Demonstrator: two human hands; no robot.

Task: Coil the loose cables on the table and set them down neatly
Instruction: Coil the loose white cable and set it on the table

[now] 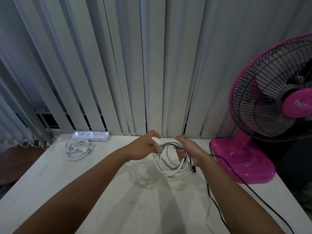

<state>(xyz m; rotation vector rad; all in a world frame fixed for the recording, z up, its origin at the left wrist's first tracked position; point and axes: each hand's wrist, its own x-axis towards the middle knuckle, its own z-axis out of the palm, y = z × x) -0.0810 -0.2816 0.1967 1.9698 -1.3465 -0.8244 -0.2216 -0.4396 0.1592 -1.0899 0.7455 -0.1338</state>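
A white cable coil [168, 169] of several loops hangs above the middle of the pale table [101, 191]. My right hand [187, 151] grips the coil's right side, with a dark plug end [193, 168] dangling below the fist. My left hand [146, 146] pinches the cable's end at the coil's top left. A white power strip [91, 136] lies at the table's back left, its own white cord [77, 149] coiled in front of it.
A pink desk fan [270, 107] stands on the table's right side. Its thin black cord [236, 174] runs across the table toward the front right. Vertical blinds [135, 65] hang right behind the table's back edge.
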